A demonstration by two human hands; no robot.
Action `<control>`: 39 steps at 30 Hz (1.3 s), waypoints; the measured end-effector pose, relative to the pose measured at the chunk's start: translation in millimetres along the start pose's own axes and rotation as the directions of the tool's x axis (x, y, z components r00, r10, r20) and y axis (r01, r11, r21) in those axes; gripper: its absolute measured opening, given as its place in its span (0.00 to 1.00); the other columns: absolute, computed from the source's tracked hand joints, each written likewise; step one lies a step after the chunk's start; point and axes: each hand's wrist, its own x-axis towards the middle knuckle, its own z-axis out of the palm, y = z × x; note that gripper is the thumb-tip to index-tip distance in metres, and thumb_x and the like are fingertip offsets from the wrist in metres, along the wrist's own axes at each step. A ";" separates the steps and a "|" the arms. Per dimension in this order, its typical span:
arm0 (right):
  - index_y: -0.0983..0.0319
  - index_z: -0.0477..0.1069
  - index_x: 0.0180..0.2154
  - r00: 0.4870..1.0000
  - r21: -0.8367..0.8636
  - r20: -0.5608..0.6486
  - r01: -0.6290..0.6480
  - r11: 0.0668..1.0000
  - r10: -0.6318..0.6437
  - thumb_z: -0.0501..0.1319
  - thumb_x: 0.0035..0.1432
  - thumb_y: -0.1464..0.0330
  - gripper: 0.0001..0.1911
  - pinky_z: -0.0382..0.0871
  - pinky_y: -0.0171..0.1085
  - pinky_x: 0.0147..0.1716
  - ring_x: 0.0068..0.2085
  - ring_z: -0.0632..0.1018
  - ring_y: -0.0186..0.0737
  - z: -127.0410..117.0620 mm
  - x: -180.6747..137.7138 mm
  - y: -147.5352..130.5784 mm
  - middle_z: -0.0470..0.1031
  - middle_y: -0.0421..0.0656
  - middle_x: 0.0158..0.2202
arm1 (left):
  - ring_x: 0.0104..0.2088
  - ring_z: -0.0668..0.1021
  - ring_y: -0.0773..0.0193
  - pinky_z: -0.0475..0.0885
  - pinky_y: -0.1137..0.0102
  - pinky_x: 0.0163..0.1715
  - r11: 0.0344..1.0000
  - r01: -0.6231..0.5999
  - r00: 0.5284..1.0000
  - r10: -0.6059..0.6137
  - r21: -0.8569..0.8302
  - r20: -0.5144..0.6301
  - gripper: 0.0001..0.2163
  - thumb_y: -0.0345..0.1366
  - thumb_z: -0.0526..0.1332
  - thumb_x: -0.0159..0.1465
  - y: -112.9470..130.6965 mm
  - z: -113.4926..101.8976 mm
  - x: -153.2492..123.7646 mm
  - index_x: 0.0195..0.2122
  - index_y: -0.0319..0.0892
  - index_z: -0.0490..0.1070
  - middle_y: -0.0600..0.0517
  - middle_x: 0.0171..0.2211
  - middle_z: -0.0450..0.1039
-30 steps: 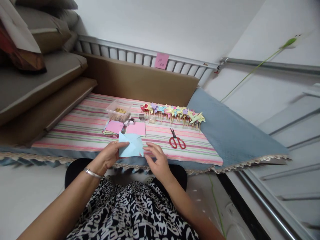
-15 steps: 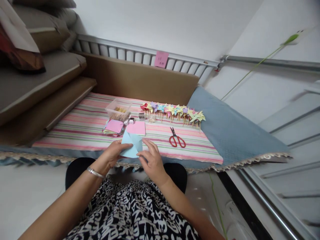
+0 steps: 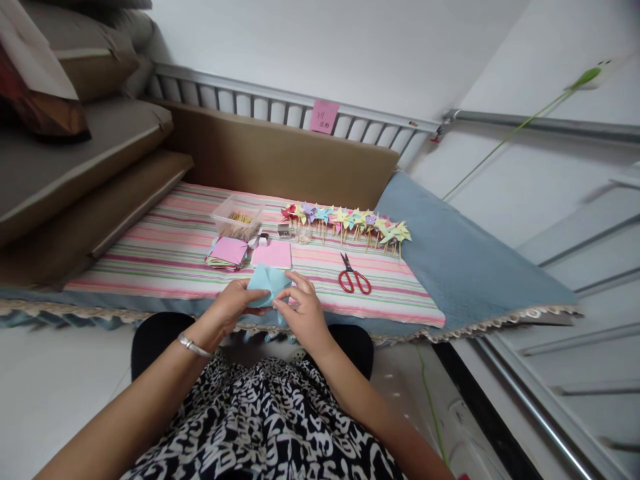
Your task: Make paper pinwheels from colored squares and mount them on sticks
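Observation:
A light blue paper square (image 3: 267, 281) is pinched between both hands just above the near edge of the striped cloth (image 3: 170, 257). My left hand (image 3: 235, 303), with a silver bracelet on its wrist, grips the paper's left side. My right hand (image 3: 300, 312) bends the paper's right corners inward with its fingertips. The sheet is curled and partly hidden by my fingers.
Behind the hands lie a pink paper sheet (image 3: 272, 254), a stack of coloured paper (image 3: 227, 253), a clear plastic box (image 3: 237, 218), a row of several paper pinwheels (image 3: 350, 223) and red scissors (image 3: 353, 279). Cushions (image 3: 75, 153) rise at the left; a railing (image 3: 280, 110) runs behind.
The blue paper was flat a second ago; both hands have drawn closer together and folded its corners inward, so it looks smaller and curled.

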 end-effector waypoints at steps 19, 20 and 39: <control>0.60 0.71 0.26 0.996 0.004 -0.003 -0.094 0.996 0.094 0.63 0.51 0.71 0.03 0.56 0.49 0.56 0.57 0.66 0.47 1.8 5.1 -6.5 0.69 0.50 0.53 | 0.25 0.76 0.64 0.74 0.68 0.30 0.997 -0.009 0.997 0.015 -0.079 0.080 0.12 0.36 0.70 0.45 -4.1 -2.2 0.8 0.30 0.35 0.76 0.48 0.25 0.76; 0.60 0.71 0.26 0.996 0.005 -0.005 -0.092 0.996 0.092 0.63 0.51 0.71 0.03 0.57 0.49 0.55 0.57 0.66 0.47 1.9 5.3 -6.3 0.69 0.50 0.53 | 0.25 0.76 0.64 0.74 0.68 0.30 0.997 -0.011 0.997 0.018 -0.082 0.081 0.12 0.36 0.70 0.46 -4.0 -2.4 0.7 0.30 0.35 0.76 0.48 0.25 0.76; 0.58 0.65 0.52 0.974 0.068 0.128 -0.197 0.978 0.188 0.66 0.45 0.71 0.30 0.66 0.48 0.50 0.52 0.72 0.47 -23.6 32.0 -6.7 0.73 0.47 0.49 | 0.27 0.78 0.60 0.72 0.67 0.31 0.989 0.018 0.996 -0.030 0.149 0.080 0.10 0.31 0.67 0.44 7.0 -7.5 3.8 0.30 0.37 0.76 0.47 0.27 0.78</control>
